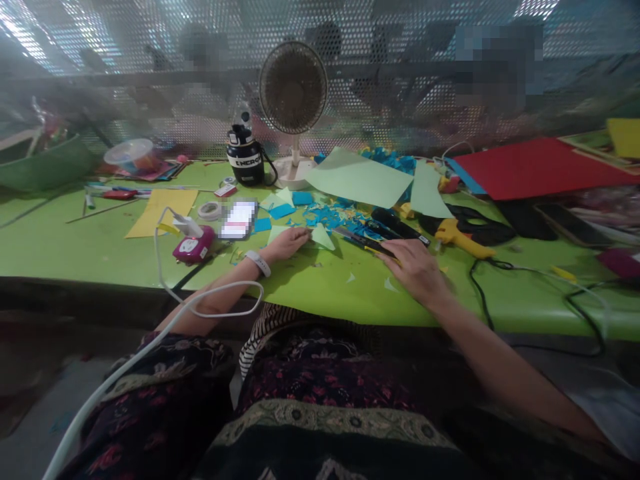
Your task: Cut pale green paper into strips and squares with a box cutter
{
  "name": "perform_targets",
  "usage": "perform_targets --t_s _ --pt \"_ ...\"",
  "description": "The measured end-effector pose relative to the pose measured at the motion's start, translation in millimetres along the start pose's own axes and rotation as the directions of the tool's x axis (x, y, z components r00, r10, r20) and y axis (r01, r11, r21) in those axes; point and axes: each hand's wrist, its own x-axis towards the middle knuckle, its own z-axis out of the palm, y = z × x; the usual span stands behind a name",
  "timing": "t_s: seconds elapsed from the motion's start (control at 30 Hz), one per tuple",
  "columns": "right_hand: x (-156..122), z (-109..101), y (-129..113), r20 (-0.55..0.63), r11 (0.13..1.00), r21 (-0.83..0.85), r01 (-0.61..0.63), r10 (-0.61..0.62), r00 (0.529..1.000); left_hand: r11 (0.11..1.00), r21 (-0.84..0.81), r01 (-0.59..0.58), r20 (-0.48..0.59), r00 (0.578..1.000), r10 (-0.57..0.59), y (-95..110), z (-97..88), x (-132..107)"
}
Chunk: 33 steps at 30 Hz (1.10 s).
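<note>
Left hand (285, 244), fingers together, rests on a green paper triangle (278, 233) mid-tabletop (320, 293); right hand (415, 270), fingers spread, grip unclear, lies over a craft knife (367, 241), long axis pointing toward the left hand.

Two hands (287, 243) (415, 270), one desk fan (293, 88), one glue gun (463, 239).

On the black flask (244, 160), white capitals begin "EN"; the rest is too blurred to read.
</note>
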Motion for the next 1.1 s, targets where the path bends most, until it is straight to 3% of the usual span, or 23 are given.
perform_targets --t_s 0.13,0.2,0.3,0.4,0.63,0.73,1.1 --pt "6 -8 -7 -0.117 0.999 -0.027 -0.026 0.023 0.993 0.999 0.035 -0.006 0.006 1.000 0.006 1 -0.3 0" --pt "10 -14 -16 -0.163 0.999 -0.027 0.028 -0.032 0.986 0.999 0.048 -0.008 0.007 1.000 0.008 1 -0.1 -1" --pt "14 -19 -30 -0.158 0.986 -0.027 0.165 -0.167 0.973 0.998 0.067 -0.006 0.008 1.000 0.006 0 0.6 0" --pt "15 -19 -37 -0.104 0.977 -0.031 0.210 -0.212 0.972 0.998 0.055 -0.025 0.007 1.000 0.025 -1 0.7 0" --pt "5 -22 -30 0.064 0.995 -0.023 0.093 -0.091 0.994 0.997 -0.034 -0.070 0.018 0.997 0.070 3 1.4 -3" --pt "3 -26 -26 0.088 0.998 -0.023 0.061 -0.059 0.994 0.996 0.006 -0.094 0.011 0.996 0.094 5 3.8 -5" --pt "-19 -31 -3 -0.056 0.996 -0.059 -0.069 0.066 0.996 0.965 0.211 -0.156 0.003 0.987 0.159 0 7.1 -7"
